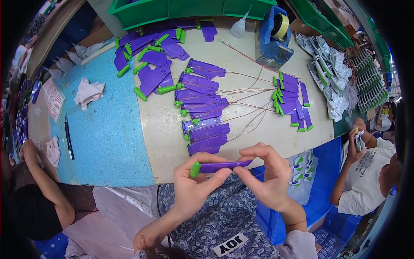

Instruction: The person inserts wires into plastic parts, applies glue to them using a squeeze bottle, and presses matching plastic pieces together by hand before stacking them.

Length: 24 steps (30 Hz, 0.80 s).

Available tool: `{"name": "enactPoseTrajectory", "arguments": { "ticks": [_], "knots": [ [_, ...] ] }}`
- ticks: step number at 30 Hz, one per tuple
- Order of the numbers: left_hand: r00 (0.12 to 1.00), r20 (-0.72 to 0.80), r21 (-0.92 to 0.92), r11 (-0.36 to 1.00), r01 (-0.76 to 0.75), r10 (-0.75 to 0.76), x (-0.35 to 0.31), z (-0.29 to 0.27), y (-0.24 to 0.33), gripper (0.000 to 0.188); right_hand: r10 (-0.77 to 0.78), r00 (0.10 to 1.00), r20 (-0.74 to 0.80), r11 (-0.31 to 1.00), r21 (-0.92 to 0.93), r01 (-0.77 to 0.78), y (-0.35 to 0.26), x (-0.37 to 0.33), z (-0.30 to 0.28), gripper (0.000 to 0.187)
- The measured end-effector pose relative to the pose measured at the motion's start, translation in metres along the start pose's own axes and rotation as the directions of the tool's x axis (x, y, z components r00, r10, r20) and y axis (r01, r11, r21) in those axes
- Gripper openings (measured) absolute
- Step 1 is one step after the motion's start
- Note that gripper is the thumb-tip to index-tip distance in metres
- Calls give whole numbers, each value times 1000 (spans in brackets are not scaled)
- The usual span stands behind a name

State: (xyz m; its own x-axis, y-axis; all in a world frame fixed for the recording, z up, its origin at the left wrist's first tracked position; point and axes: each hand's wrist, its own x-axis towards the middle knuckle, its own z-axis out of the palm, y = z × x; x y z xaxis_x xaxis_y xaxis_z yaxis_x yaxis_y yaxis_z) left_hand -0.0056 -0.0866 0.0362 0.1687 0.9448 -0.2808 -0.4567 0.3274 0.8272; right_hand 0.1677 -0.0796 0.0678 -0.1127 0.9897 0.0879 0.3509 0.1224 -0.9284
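Observation:
Between my two hands, just in front of the table's near edge, is a flat purple plastic part (222, 166) with a green end, turned edge-on. My left hand (192, 185) pinches it near the green end, with thumb and fingers closed. My right hand (271, 177) grips its other end between thumb and fingers. Beyond them lies a column of similar purple parts (209, 133) with green ends. Thin wires (246, 102) run from these to a cluster of smaller purple-and-green parts (288, 96) on the right. More purple parts (153, 77) are heaped at the far left.
A blue tape dispenser (267, 41) and a white dropper bottle (238, 28) stand at the back, below a green bin (172, 13). On the blue mat (108, 142) are white cloths (89, 92) and a black pen (69, 137). Silvery packets (330, 77) lie right; people work on both sides.

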Motion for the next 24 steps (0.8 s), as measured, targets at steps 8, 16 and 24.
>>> {"name": "enactPoseTrajectory", "arguments": {
  "ticks": [8,16,24],
  "knots": [
    [1000,20,-237,971,-19,24,1,8,-11,22,-125,962,-242,987,65,144,11,-14,26,35],
    [906,92,500,768,-401,413,10,17,6,27,183,973,-138,761,646,-52,45,-33,37,23],
    [744,363,619,452,-642,561,13,17,9,29,278,949,-147,695,713,-93,60,-47,41,19]
  ]
}}
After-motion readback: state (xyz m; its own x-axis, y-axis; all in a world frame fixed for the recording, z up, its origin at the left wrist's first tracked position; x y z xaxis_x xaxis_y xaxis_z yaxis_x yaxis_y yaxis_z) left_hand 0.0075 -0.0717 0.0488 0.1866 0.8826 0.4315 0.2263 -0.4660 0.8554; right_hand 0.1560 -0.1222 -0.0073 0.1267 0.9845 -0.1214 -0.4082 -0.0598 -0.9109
